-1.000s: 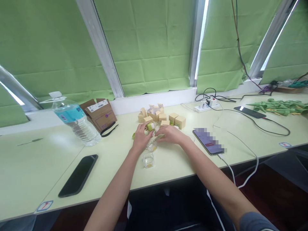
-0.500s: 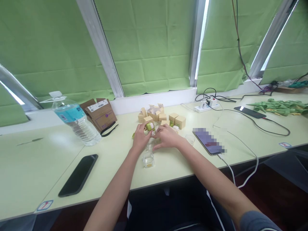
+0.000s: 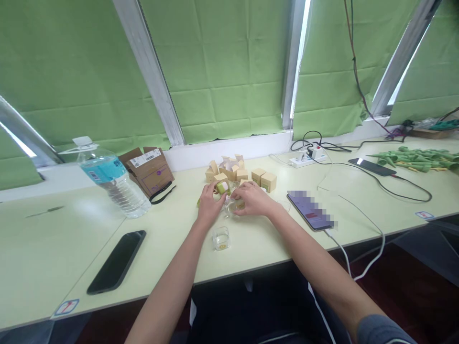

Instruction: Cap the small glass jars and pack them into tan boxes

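My left hand is closed around a small green piece with a pale top, held between thumb and fingers. Just right of it, my right hand grips a small clear plastic container, tilted on its side above the table. A square clear container stands nearer the table edge, with a yellow mark low on its front. Behind both hands lie several small tan cardboard boxes, some with their flaps up. Smaller items among them are partly hidden by my fingers.
A large water bottle leans beside a brown carton on the left. One black phone lies front left; another phone with a white cable lies right. Farther right are a power strip and green plant-like pieces.
My right hand has taken the clear container and turned it on its side, lifting it away from the square container in front. My left hand stays nearly in place with the green piece.
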A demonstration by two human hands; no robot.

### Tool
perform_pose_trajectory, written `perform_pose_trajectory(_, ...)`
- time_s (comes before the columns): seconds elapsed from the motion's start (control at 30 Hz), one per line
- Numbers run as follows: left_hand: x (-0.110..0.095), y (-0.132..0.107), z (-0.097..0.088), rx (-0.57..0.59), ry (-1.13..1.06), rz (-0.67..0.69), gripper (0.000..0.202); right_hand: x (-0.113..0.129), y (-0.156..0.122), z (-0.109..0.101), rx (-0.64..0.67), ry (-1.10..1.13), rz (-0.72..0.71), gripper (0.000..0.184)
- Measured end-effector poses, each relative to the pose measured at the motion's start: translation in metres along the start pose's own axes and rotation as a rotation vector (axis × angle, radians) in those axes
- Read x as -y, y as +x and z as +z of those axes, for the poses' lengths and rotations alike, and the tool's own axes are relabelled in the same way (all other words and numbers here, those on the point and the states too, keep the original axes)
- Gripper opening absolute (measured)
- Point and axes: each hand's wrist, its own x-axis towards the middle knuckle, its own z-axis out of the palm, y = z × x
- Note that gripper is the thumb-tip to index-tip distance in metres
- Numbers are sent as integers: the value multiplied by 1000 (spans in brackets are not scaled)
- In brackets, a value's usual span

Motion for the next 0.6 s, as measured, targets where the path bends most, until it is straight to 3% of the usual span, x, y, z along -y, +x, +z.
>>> perform_pose_trajectory(0.33, -7, 2, -3, -136, -68, 25, 42, -9, 2, 4, -158, 57, 113, 45)
perform_pose_trajectory(0.6, -12, -1, -3, -21, -72, 131, 43, -16, 1, 5, -228, 118, 146, 47)
